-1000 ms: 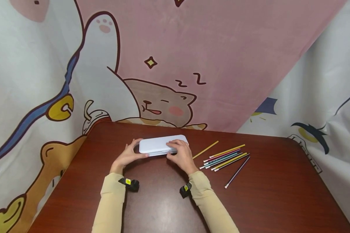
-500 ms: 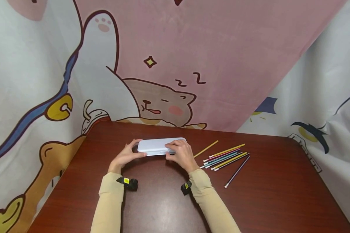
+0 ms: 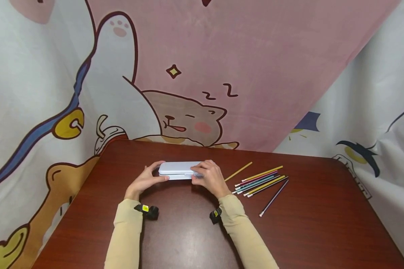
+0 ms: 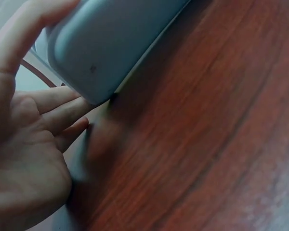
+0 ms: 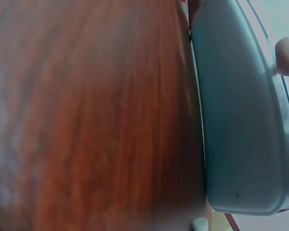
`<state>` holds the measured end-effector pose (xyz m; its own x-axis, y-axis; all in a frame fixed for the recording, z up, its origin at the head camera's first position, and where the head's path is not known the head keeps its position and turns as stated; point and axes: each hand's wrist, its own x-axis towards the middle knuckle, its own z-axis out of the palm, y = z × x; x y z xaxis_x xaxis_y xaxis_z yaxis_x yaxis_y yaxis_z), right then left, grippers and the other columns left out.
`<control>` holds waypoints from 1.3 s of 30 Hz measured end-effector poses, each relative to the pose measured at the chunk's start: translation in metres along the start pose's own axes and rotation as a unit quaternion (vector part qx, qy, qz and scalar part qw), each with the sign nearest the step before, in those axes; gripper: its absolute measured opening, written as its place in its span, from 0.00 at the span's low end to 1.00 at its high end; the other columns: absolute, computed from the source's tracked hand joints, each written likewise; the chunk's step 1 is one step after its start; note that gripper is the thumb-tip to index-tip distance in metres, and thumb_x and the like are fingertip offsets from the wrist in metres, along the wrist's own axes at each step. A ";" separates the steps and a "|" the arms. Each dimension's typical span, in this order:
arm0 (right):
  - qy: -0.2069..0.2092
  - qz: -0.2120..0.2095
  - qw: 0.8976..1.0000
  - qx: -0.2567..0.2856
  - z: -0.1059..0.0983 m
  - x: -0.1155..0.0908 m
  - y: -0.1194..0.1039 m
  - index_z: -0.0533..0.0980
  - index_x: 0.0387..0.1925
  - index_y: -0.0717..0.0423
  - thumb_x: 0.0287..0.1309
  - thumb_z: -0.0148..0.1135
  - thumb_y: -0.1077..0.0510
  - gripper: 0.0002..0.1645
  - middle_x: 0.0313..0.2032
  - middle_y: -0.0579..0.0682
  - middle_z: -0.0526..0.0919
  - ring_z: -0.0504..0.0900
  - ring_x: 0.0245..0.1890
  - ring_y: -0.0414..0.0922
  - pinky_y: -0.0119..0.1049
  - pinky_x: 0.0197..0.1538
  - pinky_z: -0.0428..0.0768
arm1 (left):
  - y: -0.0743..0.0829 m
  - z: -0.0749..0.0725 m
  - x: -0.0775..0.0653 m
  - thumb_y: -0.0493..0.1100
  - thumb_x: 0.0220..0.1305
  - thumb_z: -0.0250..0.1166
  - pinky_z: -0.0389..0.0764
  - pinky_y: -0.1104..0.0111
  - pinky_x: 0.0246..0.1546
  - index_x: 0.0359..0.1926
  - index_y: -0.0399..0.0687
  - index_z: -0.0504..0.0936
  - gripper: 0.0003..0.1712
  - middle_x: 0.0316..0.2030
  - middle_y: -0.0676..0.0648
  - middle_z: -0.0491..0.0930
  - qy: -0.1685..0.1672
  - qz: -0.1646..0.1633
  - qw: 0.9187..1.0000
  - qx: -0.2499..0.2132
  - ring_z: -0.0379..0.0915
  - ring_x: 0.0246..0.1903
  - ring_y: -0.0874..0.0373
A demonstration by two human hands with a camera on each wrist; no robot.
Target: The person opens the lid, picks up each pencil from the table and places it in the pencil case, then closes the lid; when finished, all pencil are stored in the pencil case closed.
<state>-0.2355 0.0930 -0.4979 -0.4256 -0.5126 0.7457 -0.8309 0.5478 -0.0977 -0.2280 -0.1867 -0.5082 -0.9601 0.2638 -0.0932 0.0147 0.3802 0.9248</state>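
Note:
A white pencil case [image 3: 175, 168] with rounded corners lies lengthwise between both hands, its front side turned toward me and a seam running along below the lid. My left hand [image 3: 144, 181] grips its left end, thumb along the front and fingers behind. In the left wrist view, fingers [image 4: 65, 108] reach under the corner of the case [image 4: 106, 48]. My right hand [image 3: 210, 177] pinches the front edge near the right end, fingers on the lid and thumb below the seam. The right wrist view shows the thumb [image 5: 286, 55] against the case wall [image 5: 236, 115]. The right end is partly hidden behind that hand.
To the right, several pencils [image 3: 260, 182] in yellow, red, teal and dark colours lie in a loose bunch. One yellow pencil [image 3: 239, 171] and one dark pencil [image 3: 273, 198] lie apart on the brown table [image 3: 323, 216]. A printed cloth [image 3: 256, 74] hangs behind.
The pencil case has tilted and levelled out, its right end coming down slightly, so more of the front side shows. Both hands keep their hold and have shifted only a little.

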 end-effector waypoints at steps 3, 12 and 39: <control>-0.007 0.005 1.000 0.016 -0.002 0.000 0.000 0.86 0.35 0.56 0.41 0.72 0.61 0.13 0.31 0.46 0.84 0.80 0.32 0.43 0.37 0.43 0.78 | 0.000 0.000 0.000 0.50 0.51 0.75 0.29 0.39 0.65 0.69 0.43 0.64 0.47 0.65 0.34 0.64 0.001 -0.003 1.000 0.000 0.22 0.71 0.35; -0.035 0.054 0.996 0.068 -0.009 -0.006 -0.001 0.85 0.41 0.56 0.46 0.76 0.59 0.17 0.40 0.48 0.85 0.81 0.44 0.47 0.40 0.53 0.75 | -0.001 0.001 -0.001 0.49 0.47 0.77 0.26 0.41 0.65 0.69 0.45 0.62 0.51 0.68 0.34 0.59 -0.009 0.002 1.000 0.010 0.24 0.71 0.36; -0.018 0.264 0.946 0.186 -0.043 -0.033 0.016 0.85 0.43 0.58 0.55 0.71 0.59 0.13 0.46 0.49 0.84 0.77 0.51 0.47 0.47 0.54 0.74 | 0.000 0.000 0.003 0.40 0.42 0.79 0.22 0.45 0.66 0.71 0.40 0.58 0.56 0.68 0.32 0.59 -0.021 0.031 0.999 0.030 0.41 0.71 0.38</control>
<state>-0.2192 0.1468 -0.4960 -0.8229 -0.2583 0.5060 -0.5649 0.4669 -0.6804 -0.2312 -0.1857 -0.5080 -0.9443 0.3249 -0.0522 0.0922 0.4133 0.9059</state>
